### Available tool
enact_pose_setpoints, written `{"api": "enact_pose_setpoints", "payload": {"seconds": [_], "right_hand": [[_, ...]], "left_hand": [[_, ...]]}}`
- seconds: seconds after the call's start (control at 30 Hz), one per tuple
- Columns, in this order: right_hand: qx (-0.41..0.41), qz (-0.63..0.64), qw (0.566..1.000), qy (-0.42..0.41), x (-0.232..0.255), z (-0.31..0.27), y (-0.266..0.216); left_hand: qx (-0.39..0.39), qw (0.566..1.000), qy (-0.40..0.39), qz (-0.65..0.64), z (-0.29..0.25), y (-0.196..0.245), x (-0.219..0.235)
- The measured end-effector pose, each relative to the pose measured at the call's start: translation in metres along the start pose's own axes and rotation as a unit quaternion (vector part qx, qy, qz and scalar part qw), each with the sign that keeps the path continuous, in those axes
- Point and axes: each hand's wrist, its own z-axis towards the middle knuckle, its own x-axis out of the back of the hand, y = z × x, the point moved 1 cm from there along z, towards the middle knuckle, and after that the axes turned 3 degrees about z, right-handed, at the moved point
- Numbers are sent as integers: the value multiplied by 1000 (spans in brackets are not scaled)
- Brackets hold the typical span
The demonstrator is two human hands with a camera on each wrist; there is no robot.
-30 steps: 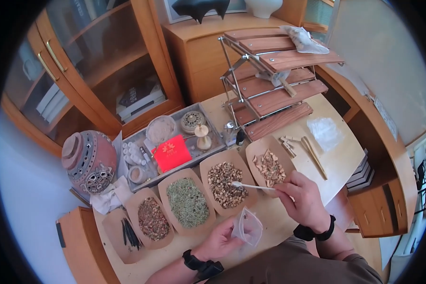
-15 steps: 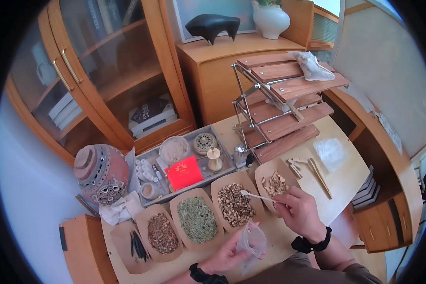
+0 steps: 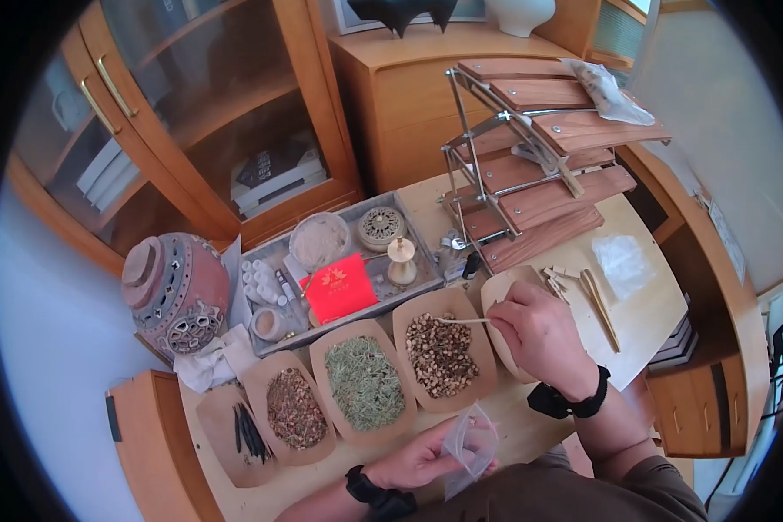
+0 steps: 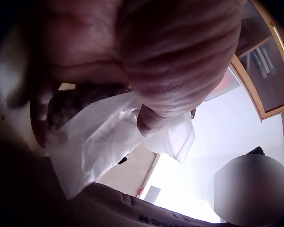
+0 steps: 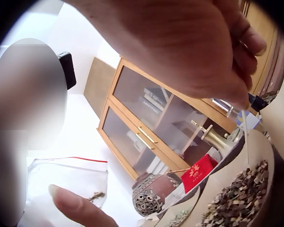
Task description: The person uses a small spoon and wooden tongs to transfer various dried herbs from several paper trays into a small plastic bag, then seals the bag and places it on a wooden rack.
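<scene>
My left hand (image 3: 416,457) holds a small clear zip bag (image 3: 477,448) upright near the table's front edge. In the right wrist view, a few herb bits (image 5: 97,195) lie inside the bag, under its red strip. My right hand (image 3: 544,335) pinches the handle of a thin white spoon (image 3: 468,321). Its tip meets the far part of a heap of brown chopped chips (image 3: 444,361) in a paper tray (image 3: 487,378). Beneath the right hand, another paper tray (image 3: 503,285) is largely hidden.
Paper trays with green herb (image 3: 364,383), reddish mix (image 3: 296,409) and dark pods (image 3: 250,432) stand to the left. Behind are a grey tray (image 3: 278,335) with a red packet (image 3: 337,289), a clay pot (image 3: 178,296) and a wooden folding rack (image 3: 548,187). Tweezers (image 3: 600,309) lie right.
My right hand has moved farther over the trays, covering the wood shavings, and the spoon tip has shifted to the far side of the brown chips. My left hand still holds the bag.
</scene>
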Motion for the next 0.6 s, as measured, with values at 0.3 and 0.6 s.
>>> {"api": "enact_pose_setpoints", "payload": {"seconds": [0.3, 0.6], "right_hand": [[33, 46, 998, 40, 13, -15, -18], [44, 19, 997, 58, 9, -36, -7]], "left_hand": [[35, 999, 20, -14, 1, -5, -5], [-20, 997, 43, 55, 4, -7, -5]]}}
